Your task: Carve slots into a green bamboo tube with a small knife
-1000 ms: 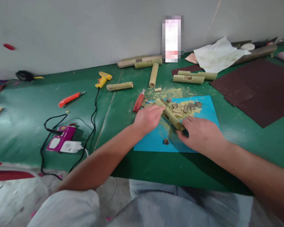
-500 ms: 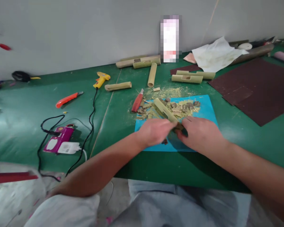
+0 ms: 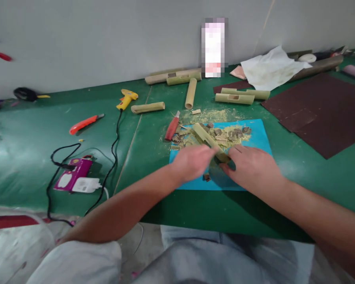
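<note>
A pale green bamboo tube (image 3: 205, 136) with a cut-out slot slants across a blue sheet (image 3: 192, 184). My right hand (image 3: 253, 165) is closed round the tube's near end, thumb underneath. Against the tube's left side, my left hand (image 3: 193, 161) is closed and slightly blurred; whatever lies in its fingers is hidden. Pale shavings (image 3: 239, 135) and brown-grey chips (image 3: 247, 130) lie round the tube's far end. One small dark chip (image 3: 206, 177) rests on the sheet below my hands. A red-handled knife (image 3: 172, 128) lies at the sheet's left edge.
More bamboo tubes (image 3: 234, 98) lie toward the wall. On the left are an orange cutter (image 3: 84, 124), a yellow glue gun (image 3: 126, 99) and a purple power strip (image 3: 77, 173) with cables. Dark brown sheets (image 3: 322, 114) and white paper (image 3: 266, 67) lie right; a phone-shaped bright blur (image 3: 214, 47) stands behind.
My left hand has shifted slightly up and left along the tube, and the dark strip between my hands no longer shows. My right hand keeps its grip on the near end.
</note>
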Available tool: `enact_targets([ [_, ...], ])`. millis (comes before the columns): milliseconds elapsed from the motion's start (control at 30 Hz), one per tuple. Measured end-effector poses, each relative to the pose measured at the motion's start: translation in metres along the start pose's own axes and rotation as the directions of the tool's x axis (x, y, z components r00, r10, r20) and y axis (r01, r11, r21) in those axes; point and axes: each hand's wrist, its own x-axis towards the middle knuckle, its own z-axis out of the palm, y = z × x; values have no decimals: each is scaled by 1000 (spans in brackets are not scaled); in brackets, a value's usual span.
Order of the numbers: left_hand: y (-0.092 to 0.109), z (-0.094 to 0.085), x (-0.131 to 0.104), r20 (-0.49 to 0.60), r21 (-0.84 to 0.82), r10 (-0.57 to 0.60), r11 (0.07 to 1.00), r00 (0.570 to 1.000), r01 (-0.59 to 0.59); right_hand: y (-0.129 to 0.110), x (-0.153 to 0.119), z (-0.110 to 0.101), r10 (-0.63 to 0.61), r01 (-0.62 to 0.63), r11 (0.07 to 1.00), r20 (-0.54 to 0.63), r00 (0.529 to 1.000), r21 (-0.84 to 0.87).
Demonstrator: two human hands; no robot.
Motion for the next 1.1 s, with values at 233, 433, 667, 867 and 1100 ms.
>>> enact_targets([
  [233,1,1,-1,-72,47,-97,994,993,100,0,-1,2,-11,10,1000,-15,1000,-26],
  [433,2,2,-3,33,-58,-1,998,999,3,1,-1,0,-45,43,997,-26,999,-58],
  [667,11,0,-3,95,-96,-5,995,995,14,0,-1,-1,-33,30,997,-44,998,-77],
  [867,-5,3,0,-60,-77,-122,990,991,117,-1,-1,-1,-14,15,997,11,1000,-73],
  [1100,12,-2,-2,67,-48,-39,998,997,42,-3,-2,1,-55,54,997,-19,998,-46],
])
